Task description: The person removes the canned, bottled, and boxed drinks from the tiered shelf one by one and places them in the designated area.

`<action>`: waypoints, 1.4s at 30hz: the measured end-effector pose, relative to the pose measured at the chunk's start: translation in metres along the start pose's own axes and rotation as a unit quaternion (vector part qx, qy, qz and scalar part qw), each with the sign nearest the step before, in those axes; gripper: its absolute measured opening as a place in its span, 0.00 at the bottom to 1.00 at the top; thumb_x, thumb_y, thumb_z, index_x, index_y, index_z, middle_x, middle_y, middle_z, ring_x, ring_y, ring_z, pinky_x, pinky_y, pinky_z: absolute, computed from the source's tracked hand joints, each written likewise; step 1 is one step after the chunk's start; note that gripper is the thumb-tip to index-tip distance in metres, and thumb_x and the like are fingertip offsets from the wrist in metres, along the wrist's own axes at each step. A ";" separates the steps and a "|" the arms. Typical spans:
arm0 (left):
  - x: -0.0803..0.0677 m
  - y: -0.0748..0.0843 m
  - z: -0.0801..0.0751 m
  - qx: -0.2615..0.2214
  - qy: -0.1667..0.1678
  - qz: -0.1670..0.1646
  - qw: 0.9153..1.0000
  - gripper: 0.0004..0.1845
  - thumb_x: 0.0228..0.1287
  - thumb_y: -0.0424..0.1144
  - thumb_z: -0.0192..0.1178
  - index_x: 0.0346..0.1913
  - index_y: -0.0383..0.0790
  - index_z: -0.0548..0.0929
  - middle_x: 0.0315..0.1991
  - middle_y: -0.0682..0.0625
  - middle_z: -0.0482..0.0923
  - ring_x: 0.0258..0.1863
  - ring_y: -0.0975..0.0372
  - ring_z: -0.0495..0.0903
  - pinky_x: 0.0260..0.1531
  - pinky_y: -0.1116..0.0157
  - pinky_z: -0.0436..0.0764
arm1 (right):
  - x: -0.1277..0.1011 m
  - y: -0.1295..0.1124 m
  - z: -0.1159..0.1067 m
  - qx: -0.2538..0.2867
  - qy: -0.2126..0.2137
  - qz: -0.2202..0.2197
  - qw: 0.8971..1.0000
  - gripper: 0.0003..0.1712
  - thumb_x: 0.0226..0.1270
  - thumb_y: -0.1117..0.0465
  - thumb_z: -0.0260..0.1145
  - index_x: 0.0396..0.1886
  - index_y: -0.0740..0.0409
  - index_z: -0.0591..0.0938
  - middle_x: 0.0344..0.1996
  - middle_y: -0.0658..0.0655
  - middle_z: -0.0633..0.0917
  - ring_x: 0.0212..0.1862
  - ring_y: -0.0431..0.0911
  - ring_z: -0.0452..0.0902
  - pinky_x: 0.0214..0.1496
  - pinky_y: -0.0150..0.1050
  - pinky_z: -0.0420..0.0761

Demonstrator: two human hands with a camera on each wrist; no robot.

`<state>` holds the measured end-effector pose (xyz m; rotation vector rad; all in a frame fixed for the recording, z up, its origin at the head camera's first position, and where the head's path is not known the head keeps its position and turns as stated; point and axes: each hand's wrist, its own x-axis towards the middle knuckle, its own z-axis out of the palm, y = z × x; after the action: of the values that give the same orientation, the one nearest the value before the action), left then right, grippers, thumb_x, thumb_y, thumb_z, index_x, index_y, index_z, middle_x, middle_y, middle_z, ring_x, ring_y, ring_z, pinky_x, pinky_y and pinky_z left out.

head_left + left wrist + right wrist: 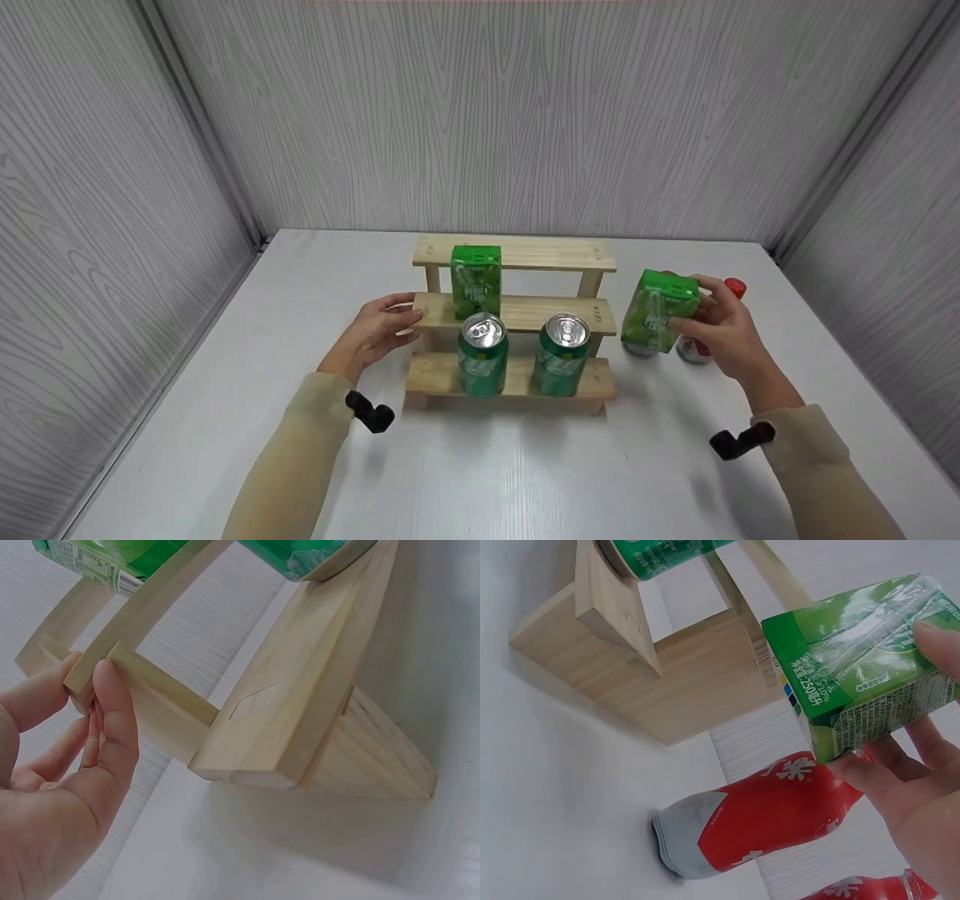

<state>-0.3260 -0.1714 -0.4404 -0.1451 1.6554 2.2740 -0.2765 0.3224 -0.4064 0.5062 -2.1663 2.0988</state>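
A three-step wooden rack (pixel 555 311) stands on the table. My left hand (pixel 380 330) pinches the left end of its middle step, thumb and fingers at the wood's corner in the left wrist view. My right hand (pixel 724 326) grips a green drink carton (pixel 660 311) in the air, right of the rack; a wrapped straw (pixel 877 630) lies along its face. A matching carton (pixel 476 281) stands on the middle step, left of centre. Two green soda cans (pixel 483 356) stand upright on the bottom step, side by side with a gap between them.
Red-capped bottles with red labels, one bottle (pixel 765 814) nearer the rack, stand right of it, partly hidden behind my right hand and the carton. Pale wood-grain walls (pixel 510 112) close the table in at the back and sides.
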 end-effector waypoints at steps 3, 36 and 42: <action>0.000 0.000 0.000 -0.001 0.000 -0.003 1.000 0.32 0.56 0.27 0.64 0.64 0.35 0.65 0.52 0.41 0.70 0.41 0.57 0.76 0.35 0.63 0.78 | -0.008 0.005 -0.006 -0.003 -0.005 -0.003 1.000 0.30 0.58 0.74 0.64 0.60 0.58 0.68 0.50 0.56 0.78 0.50 0.48 0.76 0.49 0.37 0.77; 0.000 -0.001 -0.001 0.003 0.008 -0.006 1.000 0.33 0.55 0.28 0.66 0.64 0.36 0.66 0.51 0.42 0.70 0.40 0.57 0.79 0.37 0.62 0.79 | -0.035 0.069 -0.013 -0.033 -0.002 0.096 0.995 0.29 0.57 0.71 0.66 0.57 0.59 0.66 0.54 0.56 0.77 0.53 0.50 0.74 0.52 0.39 0.75; 0.001 0.000 -0.001 0.001 0.008 -0.005 1.000 0.32 0.56 0.28 0.65 0.64 0.37 0.65 0.51 0.42 0.70 0.39 0.58 0.79 0.38 0.62 0.79 | -0.036 0.072 -0.016 -0.036 -0.015 0.113 0.993 0.30 0.58 0.69 0.67 0.58 0.57 0.66 0.55 0.55 0.75 0.55 0.48 0.72 0.53 0.38 0.74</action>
<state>-0.3267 -0.1718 -0.4412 -0.1724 1.6622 2.2683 -0.2669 0.3451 -0.4849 0.3020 -2.4084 2.1211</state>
